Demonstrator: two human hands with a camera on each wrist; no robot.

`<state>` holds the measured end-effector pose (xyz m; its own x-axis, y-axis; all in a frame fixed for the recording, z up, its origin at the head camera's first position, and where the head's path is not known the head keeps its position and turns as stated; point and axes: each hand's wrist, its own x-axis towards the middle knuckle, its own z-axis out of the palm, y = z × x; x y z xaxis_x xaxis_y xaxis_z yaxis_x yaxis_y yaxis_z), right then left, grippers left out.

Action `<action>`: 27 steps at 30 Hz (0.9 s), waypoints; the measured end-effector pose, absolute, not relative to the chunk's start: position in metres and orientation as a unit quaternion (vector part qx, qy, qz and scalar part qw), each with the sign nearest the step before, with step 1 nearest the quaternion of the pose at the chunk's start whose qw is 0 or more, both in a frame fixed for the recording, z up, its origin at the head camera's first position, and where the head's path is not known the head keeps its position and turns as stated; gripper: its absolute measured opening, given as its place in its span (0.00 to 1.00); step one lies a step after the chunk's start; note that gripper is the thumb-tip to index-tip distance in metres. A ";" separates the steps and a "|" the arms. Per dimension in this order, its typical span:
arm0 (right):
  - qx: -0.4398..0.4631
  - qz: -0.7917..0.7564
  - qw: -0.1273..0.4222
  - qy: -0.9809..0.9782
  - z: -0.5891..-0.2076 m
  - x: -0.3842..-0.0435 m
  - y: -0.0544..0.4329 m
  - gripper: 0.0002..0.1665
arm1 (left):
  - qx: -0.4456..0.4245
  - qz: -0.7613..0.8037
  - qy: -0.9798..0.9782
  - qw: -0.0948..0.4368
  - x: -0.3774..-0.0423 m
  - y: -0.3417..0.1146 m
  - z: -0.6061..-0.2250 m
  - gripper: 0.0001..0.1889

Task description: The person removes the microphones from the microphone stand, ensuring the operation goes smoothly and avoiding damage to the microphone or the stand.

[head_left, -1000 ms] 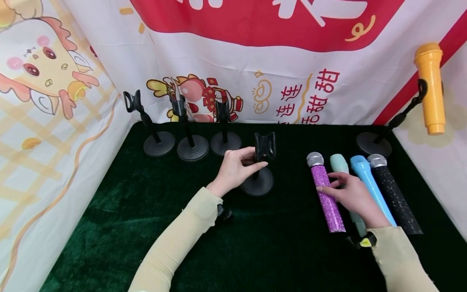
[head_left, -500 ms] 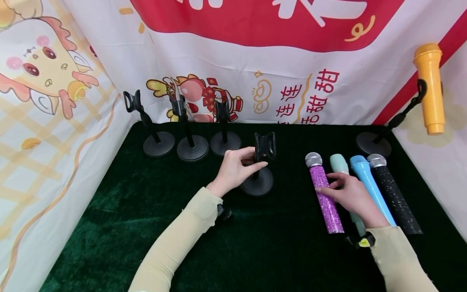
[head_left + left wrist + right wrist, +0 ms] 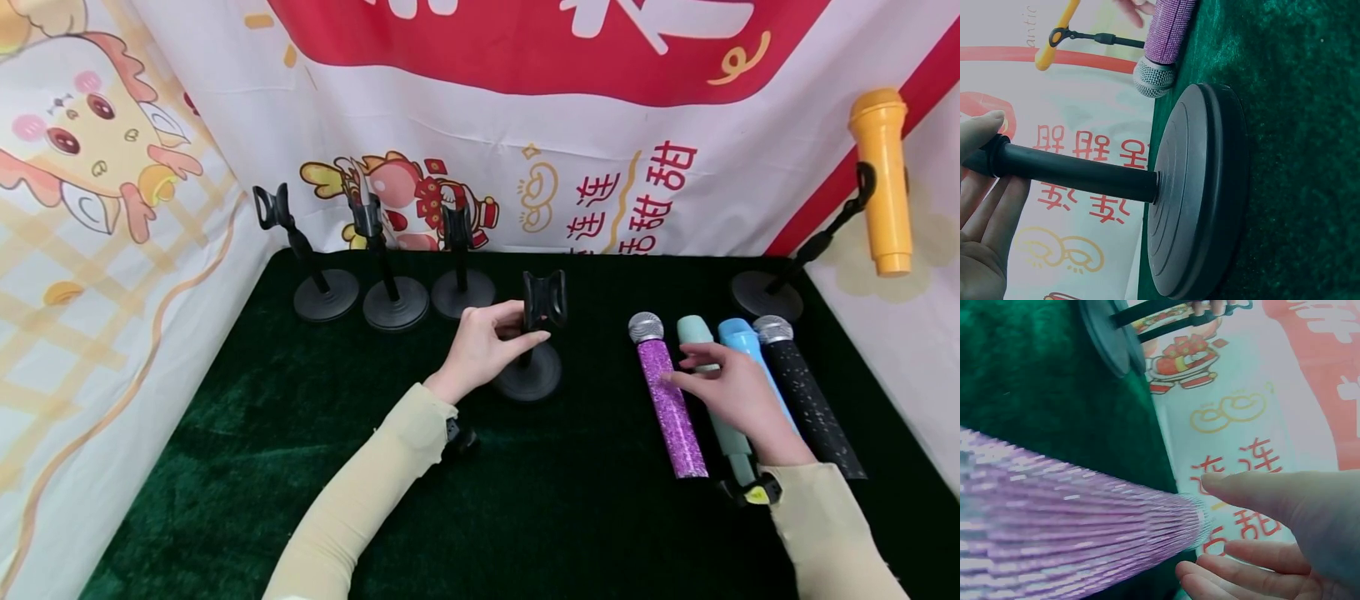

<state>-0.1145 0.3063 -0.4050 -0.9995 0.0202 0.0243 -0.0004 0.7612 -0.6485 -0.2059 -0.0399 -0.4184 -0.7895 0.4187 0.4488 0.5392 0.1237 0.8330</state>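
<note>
Left hand [image 3: 480,348] holds front microphone stand [image 3: 532,377]; right hand [image 3: 738,396] is by purple microphone [image 3: 673,417], right of centre.

At centre, left fingers are closed around the pole. Right fingers are parted, holding nothing, over mint microphone [image 3: 726,427]; one blue microphone [image 3: 741,335] and one black microphone [image 3: 810,398] lie beside. Yellow microphone [image 3: 883,192] sits in clip of upper-right stand [image 3: 767,296]. Three more stands [image 3: 396,304] are near the green surface's [image 3: 540,500] back edge, upper left.

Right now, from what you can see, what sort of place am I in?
Probably a small tabletop booth or staged corner, though the wider room isn't visible: a green cloth-covered table, a printed fabric backdrop behind it, and black microphone stands near a glittery purple microphone.
</note>
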 end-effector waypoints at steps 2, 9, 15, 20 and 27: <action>0.000 0.348 0.030 -0.937 -0.399 -0.116 0.305 0.35 | -0.320 -0.578 -0.749 0.053 -0.206 -0.040 -0.418 0.13; 0.004 0.396 0.067 -0.916 -0.375 -0.121 0.291 0.33 | -0.318 -0.581 -0.748 0.050 -0.206 -0.042 -0.418 0.13; 0.020 0.459 0.092 -0.883 -0.358 -0.128 0.273 0.30 | -0.316 -0.583 -0.747 0.050 -0.206 -0.042 -0.418 0.13; 0.046 0.514 0.107 -0.850 -0.349 -0.134 0.255 0.28 | -0.312 -0.588 -0.745 0.047 -0.205 -0.042 -0.417 0.13; 0.093 0.547 0.135 -0.821 -0.339 -0.140 0.228 0.25 | -0.296 -0.595 -0.747 0.030 -0.206 -0.040 -0.418 0.13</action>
